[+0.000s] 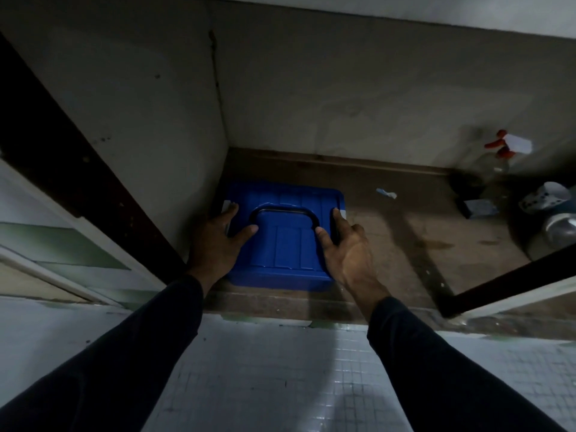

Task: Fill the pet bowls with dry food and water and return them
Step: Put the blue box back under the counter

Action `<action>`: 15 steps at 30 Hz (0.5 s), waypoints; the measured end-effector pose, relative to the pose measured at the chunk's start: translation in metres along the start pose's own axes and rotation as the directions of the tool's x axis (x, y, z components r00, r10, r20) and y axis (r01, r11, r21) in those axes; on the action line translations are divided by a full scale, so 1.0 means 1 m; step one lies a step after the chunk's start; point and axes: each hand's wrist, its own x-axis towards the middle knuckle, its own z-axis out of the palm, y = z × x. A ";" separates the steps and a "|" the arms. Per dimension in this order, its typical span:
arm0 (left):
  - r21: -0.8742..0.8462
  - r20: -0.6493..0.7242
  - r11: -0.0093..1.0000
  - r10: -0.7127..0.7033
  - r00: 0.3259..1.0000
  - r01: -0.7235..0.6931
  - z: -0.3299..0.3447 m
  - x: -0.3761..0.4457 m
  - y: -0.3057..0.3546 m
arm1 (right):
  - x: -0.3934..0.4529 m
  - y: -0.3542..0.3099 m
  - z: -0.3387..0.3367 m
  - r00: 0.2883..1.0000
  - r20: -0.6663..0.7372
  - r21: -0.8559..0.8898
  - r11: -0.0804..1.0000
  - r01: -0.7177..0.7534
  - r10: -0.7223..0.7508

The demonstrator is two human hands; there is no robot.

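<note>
1. Pet-food box [286,244], a blue lidded plastic one with a dark handle [282,213] lying flat on its lid, sits in the back left corner of the cupboard floor [405,238]; no pet bowls can be made out for certain.
2. Left hand [218,241] rests spread on the lid's left side; right hand [346,244] curls over the right edge.
3. Risk: dragging it over the cupboard's front lip could tip it, or pop the lid.
4. Contents hidden; likely dry food.
5. Spray bottle [498,157] and metal pot [558,229] stand at the right edge.
</note>
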 end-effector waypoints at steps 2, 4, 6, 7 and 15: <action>0.015 0.010 1.000 -0.002 1.000 0.002 0.002 -0.002 -0.003 | -0.005 -0.001 0.001 1.000 0.009 0.002 1.000 0.021 -0.021; 0.096 0.008 0.995 0.022 1.000 -0.022 0.001 -0.005 -0.006 | -0.007 -0.003 0.002 0.999 0.017 0.006 0.999 0.044 -0.044; 0.159 0.009 0.986 0.044 0.999 -0.045 0.000 -0.009 -0.006 | -0.010 -0.006 0.000 0.997 0.026 -0.041 0.996 0.073 -0.072; 0.195 0.011 0.979 0.061 0.998 -0.062 0.000 -0.012 -0.006 | -0.012 -0.007 -0.001 0.994 0.043 -0.117 0.988 0.101 -0.097; 0.543 0.211 0.807 0.135 0.968 -0.231 -0.013 -0.050 0.005 | -0.035 -0.003 -0.010 0.964 0.196 -0.511 0.820 0.258 -0.181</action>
